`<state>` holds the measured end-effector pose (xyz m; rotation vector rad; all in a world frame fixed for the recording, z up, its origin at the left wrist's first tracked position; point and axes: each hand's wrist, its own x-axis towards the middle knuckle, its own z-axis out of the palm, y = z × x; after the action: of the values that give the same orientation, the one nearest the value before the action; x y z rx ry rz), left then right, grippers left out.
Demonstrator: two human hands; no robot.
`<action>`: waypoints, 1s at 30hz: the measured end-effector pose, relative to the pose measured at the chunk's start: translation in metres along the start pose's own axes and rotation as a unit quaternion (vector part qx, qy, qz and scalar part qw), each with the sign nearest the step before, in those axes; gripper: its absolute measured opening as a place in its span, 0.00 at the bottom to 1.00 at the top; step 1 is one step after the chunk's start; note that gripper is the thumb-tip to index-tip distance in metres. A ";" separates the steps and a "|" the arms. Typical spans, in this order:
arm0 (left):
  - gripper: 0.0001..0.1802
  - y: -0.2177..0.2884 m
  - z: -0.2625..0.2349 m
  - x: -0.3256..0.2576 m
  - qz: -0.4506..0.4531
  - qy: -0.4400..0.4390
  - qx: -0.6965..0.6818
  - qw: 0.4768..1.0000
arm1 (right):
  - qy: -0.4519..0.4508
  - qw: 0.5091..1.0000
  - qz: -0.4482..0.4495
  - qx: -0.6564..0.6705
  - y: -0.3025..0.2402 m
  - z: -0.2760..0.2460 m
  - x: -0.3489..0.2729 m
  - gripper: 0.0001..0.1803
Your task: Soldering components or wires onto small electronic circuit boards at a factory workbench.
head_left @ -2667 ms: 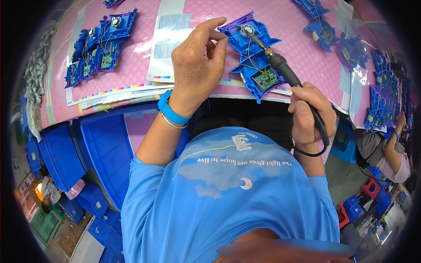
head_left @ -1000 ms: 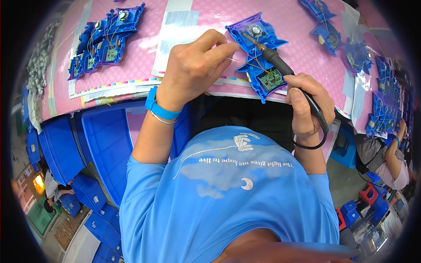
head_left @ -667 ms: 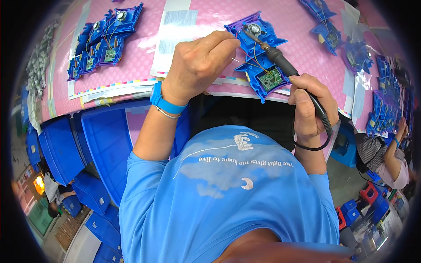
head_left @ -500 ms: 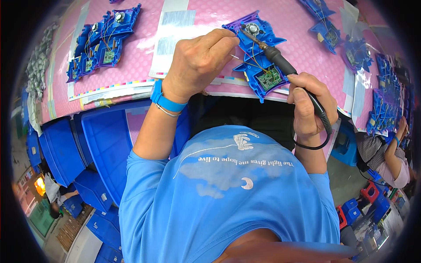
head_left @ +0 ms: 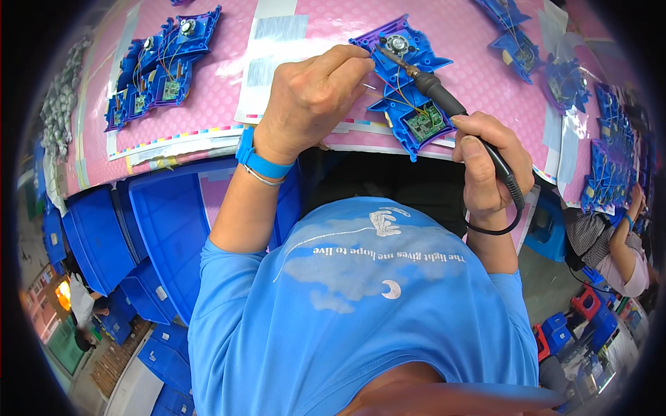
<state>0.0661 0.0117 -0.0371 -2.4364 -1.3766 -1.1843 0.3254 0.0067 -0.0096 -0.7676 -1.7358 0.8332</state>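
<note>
My right hand [head_left: 491, 163] grips a soldering iron [head_left: 444, 96] by its black handle, with the cord looping down beside the wrist. The iron's tip reaches the blue plastic housing [head_left: 430, 64], next to the round silver speaker [head_left: 397, 46]. My left hand [head_left: 316, 100] is pinched closed at the housing's left edge. A short, thin silvery wire [head_left: 369, 87] sticks out below its fingers; the rest is hidden in the hand. Thin coloured wires run from the speaker area to a green circuit board [head_left: 424, 125] in the housing's lower half.
More opened blue housings [head_left: 170, 59] with speakers and boards lie at the left of the pink-covered table [head_left: 229, 76]. Others [head_left: 610, 149] are at the right, where another person's arm [head_left: 624, 239] reaches in. Blue bins [head_left: 170, 239] stand below the table's front edge.
The iron's tip and my left hand have shifted very slightly to the left, along with the housing. Both grips stay the same.
</note>
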 end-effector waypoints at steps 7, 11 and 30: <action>0.11 0.002 -0.002 0.002 -0.006 -0.005 0.000 1.000 | -0.008 1.000 -0.002 -0.006 0.001 0.001 0.001 0.10; 0.11 0.001 -0.002 0.001 -0.011 -0.002 -0.010 1.000 | -0.003 1.000 -0.010 0.011 0.001 -0.001 0.000 0.10; 0.13 0.020 -0.020 -0.004 0.002 -0.056 -0.080 0.995 | 0.012 0.998 -0.035 0.057 0.000 -0.013 -0.006 0.11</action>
<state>0.0683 -0.0113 -0.0212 -2.6514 -1.3531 -1.2181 0.3391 0.0042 -0.0098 -0.6349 -1.6691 0.8642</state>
